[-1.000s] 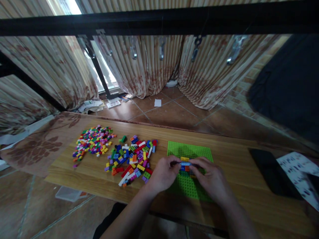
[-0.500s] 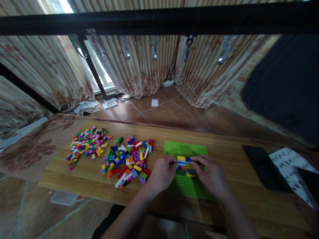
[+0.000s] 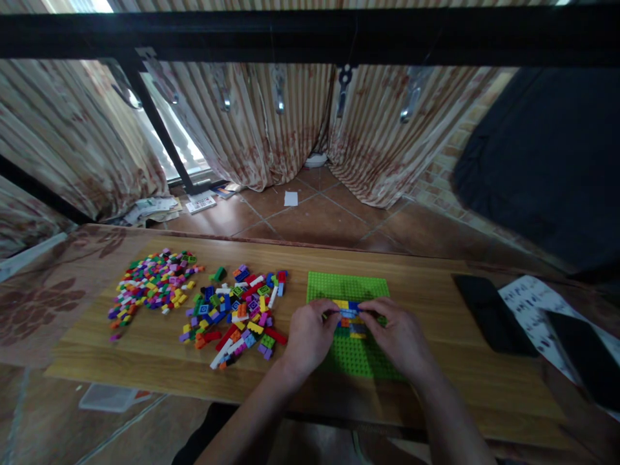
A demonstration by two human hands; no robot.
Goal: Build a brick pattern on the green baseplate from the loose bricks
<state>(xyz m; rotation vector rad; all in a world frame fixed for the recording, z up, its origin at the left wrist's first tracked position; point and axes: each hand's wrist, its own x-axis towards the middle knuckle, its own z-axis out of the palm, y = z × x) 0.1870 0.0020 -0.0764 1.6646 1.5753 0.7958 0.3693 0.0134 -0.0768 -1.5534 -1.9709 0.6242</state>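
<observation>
A green studded baseplate (image 3: 361,365) lies on the wooden board, with a small block of yellow, blue and orange toy bricks (image 3: 341,303) on its middle. Between both hands is a thin light blue toy brick (image 3: 347,314) at that block; whether it is pressed down on the others I cannot tell. My left hand (image 3: 310,334) pinches its left end, thumb and forefinger together. From the other side my right hand (image 3: 398,336) pinches the right end, fingers bent. The hands partly cover the built bricks and the plate's edges.
Left of the plate lies a loose pile of larger bricks (image 3: 237,310), and beyond it a pile of smaller ones (image 3: 155,281). A black flat object (image 3: 491,316), a printed sheet (image 3: 520,297) and a dark device (image 3: 581,352) are at the right.
The camera view has turned slightly right, so the board and piles sit further left in the picture. My fingertips have come a little closer together around the light blue brick.
</observation>
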